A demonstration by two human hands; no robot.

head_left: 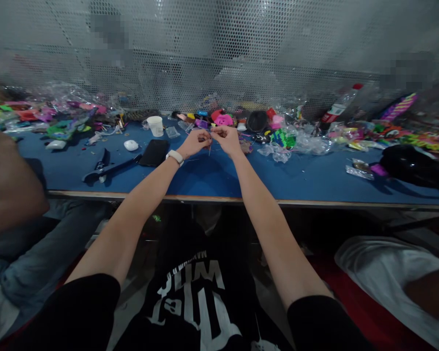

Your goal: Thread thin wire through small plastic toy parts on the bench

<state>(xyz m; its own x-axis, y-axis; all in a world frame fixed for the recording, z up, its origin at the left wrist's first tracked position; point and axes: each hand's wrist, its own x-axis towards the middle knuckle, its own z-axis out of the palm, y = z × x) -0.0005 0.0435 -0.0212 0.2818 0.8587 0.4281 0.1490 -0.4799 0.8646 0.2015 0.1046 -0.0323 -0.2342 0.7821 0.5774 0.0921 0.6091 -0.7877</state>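
Thin metal, a pin or bit of wire as far as I can make out, is what both hands are pinching, held just above the blue table at about its middle, far from the near edge. Left hand and right hand meet fingertip to fingertip, fingers closed tight on it. I'd guess they're lifted off the surface and pushed out at arm's length so there's room to work something that small. Too tiny to say what exactly it is, honestly.

Left wrist has a white band. Just left of that hand lies a black phone or pouch, then a white oval thing, with a white cup further back. Colourful plastic bits and clear bags are heaped along the far edge against the perforated screen, probably shoved back to keep working space free. Another person's arm sits at far left.
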